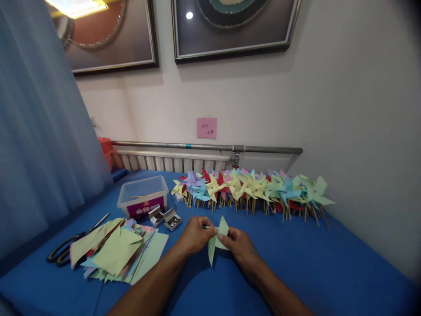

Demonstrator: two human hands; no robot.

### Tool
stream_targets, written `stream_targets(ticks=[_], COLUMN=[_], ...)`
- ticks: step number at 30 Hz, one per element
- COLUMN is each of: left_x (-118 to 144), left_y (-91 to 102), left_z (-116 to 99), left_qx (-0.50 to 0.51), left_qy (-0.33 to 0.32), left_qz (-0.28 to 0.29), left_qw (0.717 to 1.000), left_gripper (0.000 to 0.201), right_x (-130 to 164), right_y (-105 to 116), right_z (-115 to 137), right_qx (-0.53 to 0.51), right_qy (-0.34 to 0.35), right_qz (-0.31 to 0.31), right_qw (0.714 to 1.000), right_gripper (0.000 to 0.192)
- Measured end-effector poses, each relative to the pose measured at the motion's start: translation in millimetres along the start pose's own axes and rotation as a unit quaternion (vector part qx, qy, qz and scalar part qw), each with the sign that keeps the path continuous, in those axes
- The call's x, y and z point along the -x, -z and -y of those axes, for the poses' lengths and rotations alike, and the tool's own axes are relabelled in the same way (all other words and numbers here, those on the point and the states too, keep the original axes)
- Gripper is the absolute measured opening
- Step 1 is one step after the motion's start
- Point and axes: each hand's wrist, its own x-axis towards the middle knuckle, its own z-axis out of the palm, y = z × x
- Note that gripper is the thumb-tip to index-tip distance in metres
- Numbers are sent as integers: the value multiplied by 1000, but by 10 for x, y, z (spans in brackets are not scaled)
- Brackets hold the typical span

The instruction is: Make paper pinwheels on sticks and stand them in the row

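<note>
Pinwheel [223, 226], one, in two hands [196, 235]; tub [146, 207], one.

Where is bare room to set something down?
Widest: blue tabletop right of the right hand, in front of the pinwheels. Smaller: front-left, nearer than the scissors and paper stack. Crowded: around the plastic tub and open boxes; among the pinwheels.

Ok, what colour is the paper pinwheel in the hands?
The paper pinwheel is pale green, seen in the head view.

Pale green paper pinwheel [220, 244], plain blue tablecloth [296, 259], multicoloured pinwheel row [250, 188], pink note [207, 127], light blue curtain [42, 131]
</note>
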Motion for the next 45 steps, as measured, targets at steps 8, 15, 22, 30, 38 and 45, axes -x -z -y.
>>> stream_targets(ticks=[8,15,22,30,38,45], left_x=[15,-11,-46,-19,-12,-18], left_y=[-58,46,71,-40,-69,-85], left_z=[-5,-4,-3,14,-10,5], left_qx=[15,56,142,349,332,320], left_qy=[17,3,9,51,53,56], left_qz=[-7,50,40,69,69,57], left_qw=[1000,997,989,933,939,944], left_gripper=[9,17,32,43,25,20], right_x=[75,92,73,-5,137,110], right_y=[-23,-48,-32,-2,-59,-51], right_z=[114,156,120,49,178,158], right_qx=[24,7,-1,-43,-86,-73], right_qy=[9,5,-7,-3,0,-1], right_qz=[-6,-4,-20,-47,-54,-47], right_qw=[1000,1000,1000,998,995,996], right_gripper=[50,47,44,49,42,41])
